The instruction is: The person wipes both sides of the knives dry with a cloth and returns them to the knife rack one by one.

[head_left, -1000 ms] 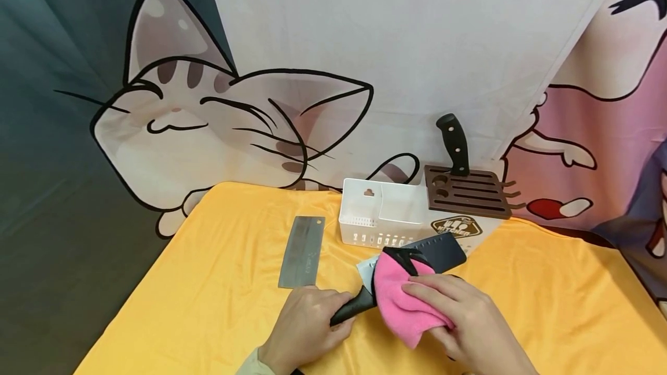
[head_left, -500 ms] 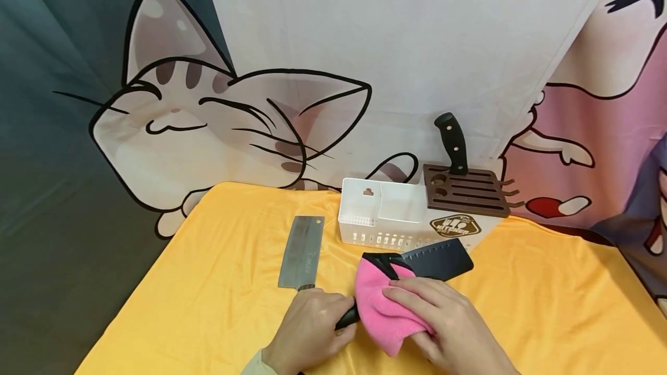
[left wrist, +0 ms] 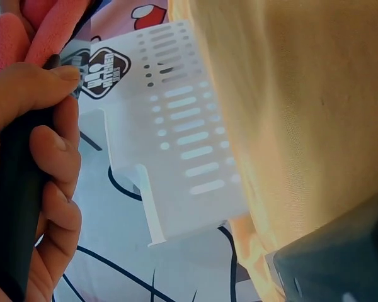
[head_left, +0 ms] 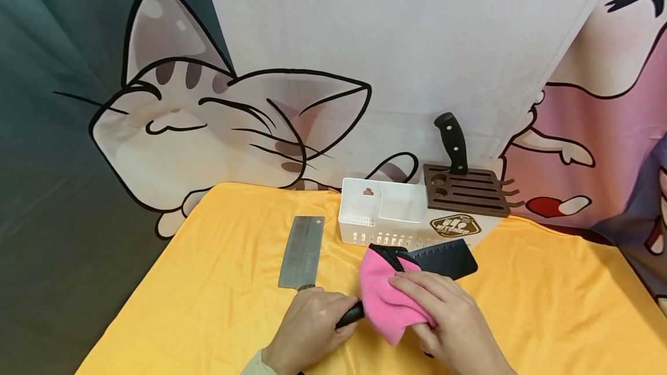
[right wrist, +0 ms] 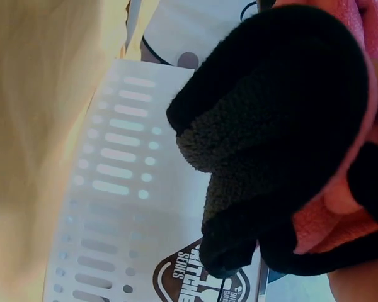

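My left hand (head_left: 312, 328) grips the black handle (left wrist: 16, 189) of a knife, its fingers curled round it. The knife's broad dark blade (head_left: 445, 259) points right and away, with a row of small marks near its upper edge. In my right hand (head_left: 458, 323) is a pink cloth (head_left: 388, 300) with black edging, folded over the blade near the handle. It hides that part of the blade. The right wrist view shows the cloth's dark fuzzy side (right wrist: 271, 113). Just beyond my left hand a grey cleaver (head_left: 303, 253) lies flat on the table, its handle mostly hidden by that hand.
Behind the hands stands a white perforated knife rack (head_left: 383, 227) with open compartments. Its brown slotted top (head_left: 469, 192) holds a black-handled knife (head_left: 452, 143), and hooks stick out at the right. A yellow cloth (head_left: 208, 305) covers the table; a printed curtain hangs behind.
My right hand and the pink cloth moved left along the blade toward the handle, then slightly back to the right. More of the blade's far end shows now. The cleaver has stayed put.
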The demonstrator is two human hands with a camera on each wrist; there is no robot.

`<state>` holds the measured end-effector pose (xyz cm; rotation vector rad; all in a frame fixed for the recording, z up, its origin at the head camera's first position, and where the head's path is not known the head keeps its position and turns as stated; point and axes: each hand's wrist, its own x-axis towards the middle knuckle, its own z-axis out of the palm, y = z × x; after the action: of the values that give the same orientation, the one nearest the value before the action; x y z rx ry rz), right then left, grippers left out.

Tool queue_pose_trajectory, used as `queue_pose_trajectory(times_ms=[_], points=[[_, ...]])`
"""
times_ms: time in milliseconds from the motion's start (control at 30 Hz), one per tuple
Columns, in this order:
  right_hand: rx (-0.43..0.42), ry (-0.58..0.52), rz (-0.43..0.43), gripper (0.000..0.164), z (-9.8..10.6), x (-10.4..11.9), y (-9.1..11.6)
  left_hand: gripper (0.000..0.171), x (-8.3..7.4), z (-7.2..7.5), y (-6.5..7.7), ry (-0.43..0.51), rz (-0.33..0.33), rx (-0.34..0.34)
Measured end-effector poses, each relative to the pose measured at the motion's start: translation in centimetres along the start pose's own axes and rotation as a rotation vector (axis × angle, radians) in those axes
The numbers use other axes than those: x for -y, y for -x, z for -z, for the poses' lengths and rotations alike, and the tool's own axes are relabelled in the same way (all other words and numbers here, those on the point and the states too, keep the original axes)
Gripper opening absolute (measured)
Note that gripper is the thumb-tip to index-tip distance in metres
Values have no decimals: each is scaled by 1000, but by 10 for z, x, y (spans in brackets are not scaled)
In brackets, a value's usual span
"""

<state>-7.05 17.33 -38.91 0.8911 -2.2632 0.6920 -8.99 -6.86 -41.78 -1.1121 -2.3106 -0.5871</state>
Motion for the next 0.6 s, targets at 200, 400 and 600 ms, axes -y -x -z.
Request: queue_pose_trajectory(times_ms=[200, 400, 600], points=[[-43, 4, -33, 40, 2, -3, 0, 16, 1, 1, 1, -1, 16, 31], [-102, -10, -60, 35, 5, -10, 1, 18, 3, 3, 3, -4, 24, 35], [-84, 29, -155, 37, 13, -18, 5, 21, 4, 4, 4, -3, 23, 21]])
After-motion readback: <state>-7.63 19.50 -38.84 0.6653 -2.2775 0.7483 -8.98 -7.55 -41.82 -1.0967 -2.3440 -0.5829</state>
